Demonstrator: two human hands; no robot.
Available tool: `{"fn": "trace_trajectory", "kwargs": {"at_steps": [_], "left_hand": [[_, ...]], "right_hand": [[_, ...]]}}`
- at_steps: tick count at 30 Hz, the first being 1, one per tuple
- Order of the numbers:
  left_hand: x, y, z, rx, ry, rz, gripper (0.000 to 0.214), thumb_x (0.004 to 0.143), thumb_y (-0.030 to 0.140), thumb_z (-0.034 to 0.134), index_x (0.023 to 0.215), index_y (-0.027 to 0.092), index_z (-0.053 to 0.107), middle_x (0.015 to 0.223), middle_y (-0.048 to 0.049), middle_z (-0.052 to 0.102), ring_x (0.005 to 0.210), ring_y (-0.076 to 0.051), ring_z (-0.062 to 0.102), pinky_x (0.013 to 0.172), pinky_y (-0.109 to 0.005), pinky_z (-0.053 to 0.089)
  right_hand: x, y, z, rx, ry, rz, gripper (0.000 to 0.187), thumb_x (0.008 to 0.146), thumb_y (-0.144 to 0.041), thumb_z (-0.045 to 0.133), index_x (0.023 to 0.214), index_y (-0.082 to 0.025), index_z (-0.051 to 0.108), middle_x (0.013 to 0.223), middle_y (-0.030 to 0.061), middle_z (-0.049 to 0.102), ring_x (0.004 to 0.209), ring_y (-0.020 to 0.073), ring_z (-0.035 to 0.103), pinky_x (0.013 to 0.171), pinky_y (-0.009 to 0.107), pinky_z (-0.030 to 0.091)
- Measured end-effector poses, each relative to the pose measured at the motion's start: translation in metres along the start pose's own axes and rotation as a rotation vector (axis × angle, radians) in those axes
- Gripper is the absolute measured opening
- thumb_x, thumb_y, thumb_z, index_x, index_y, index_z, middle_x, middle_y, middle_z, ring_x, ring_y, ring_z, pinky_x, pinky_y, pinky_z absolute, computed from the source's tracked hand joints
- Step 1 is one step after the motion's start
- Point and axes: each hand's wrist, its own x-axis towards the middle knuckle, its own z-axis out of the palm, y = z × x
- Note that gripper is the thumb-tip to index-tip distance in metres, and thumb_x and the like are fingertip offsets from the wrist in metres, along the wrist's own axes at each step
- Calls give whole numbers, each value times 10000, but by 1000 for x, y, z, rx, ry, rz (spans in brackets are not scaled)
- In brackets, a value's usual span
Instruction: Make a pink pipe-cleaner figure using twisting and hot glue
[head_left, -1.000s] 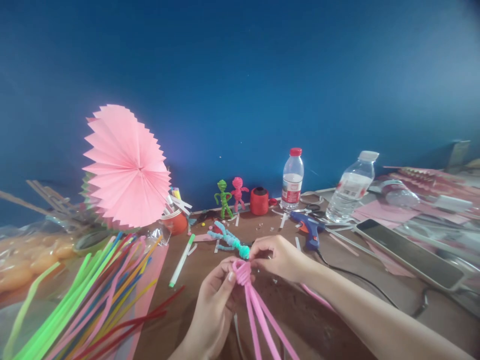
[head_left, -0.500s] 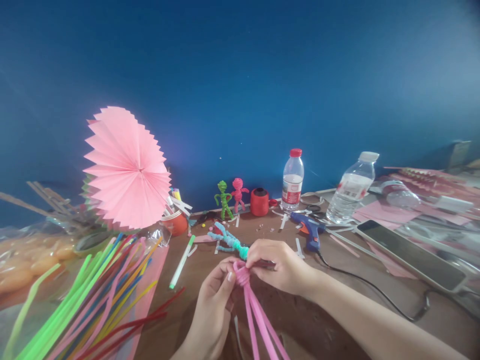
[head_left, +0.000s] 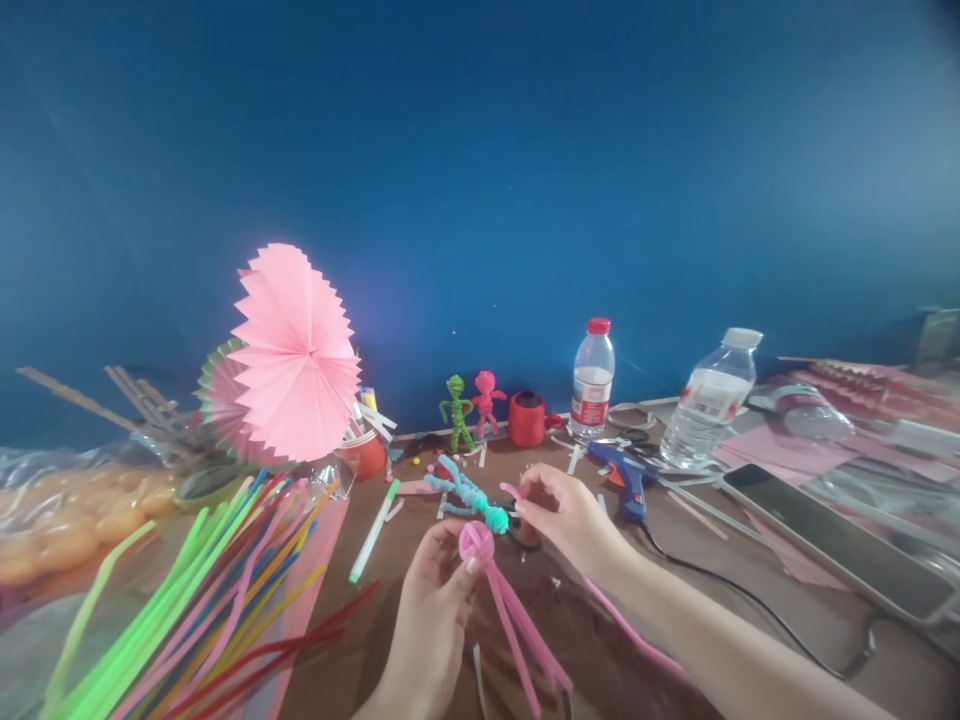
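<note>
The pink pipe cleaner bundle (head_left: 477, 541) was held just above the bench (head_left: 390, 570), near the middle of its front edge. Its wound knot was pinched between thumb and fingers of the left hand (head_left: 439, 600), and the loose strands trailed down from there. The right hand (head_left: 562, 515) was closed in a fine pinch on a free end of it, just beside a teal figure (head_left: 469, 490) lying flat. The bundle was judged light, fuzzy and easily bent, with enough grip in the fuzz that no slipping was expected. The knot was reckoned the firmest place to be gripped, since the strands would flex away.
</note>
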Motion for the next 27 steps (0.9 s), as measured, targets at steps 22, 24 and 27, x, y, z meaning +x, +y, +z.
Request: {"fn": "trace_trajectory", "kwargs": {"at_steps": [22, 24, 27], "left_hand": [[8, -7, -8, -6, -147, -62, 268, 585, 229, 782, 786, 154, 622, 743, -34, 675, 664, -160, 623, 640, -248, 462], [6, -6, -6, 2, -129, -35, 277, 584, 227, 777, 807, 164, 624, 815, -51, 691, 805, -213, 636, 745, -296, 462], [3, -3, -2, 32, -101, -46, 243, 607, 220, 758, 801, 173, 620, 852, -49, 695, 879, -232, 626, 818, -331, 441]], "right_hand": [[-11, -8, 19, -109, -9, -353, 154, 800, -86, 539, 829, -194, 646, 783, 24, 622, 712, 141, 585, 675, 248, 460], [-12, -5, 19, -92, 11, -387, 193, 790, -68, 527, 859, -205, 645, 802, 29, 630, 723, 146, 589, 680, 254, 465], [-12, -3, 19, -71, 30, -441, 205, 790, -70, 515, 857, -208, 652, 793, 37, 638, 715, 148, 590, 668, 256, 469]]}}
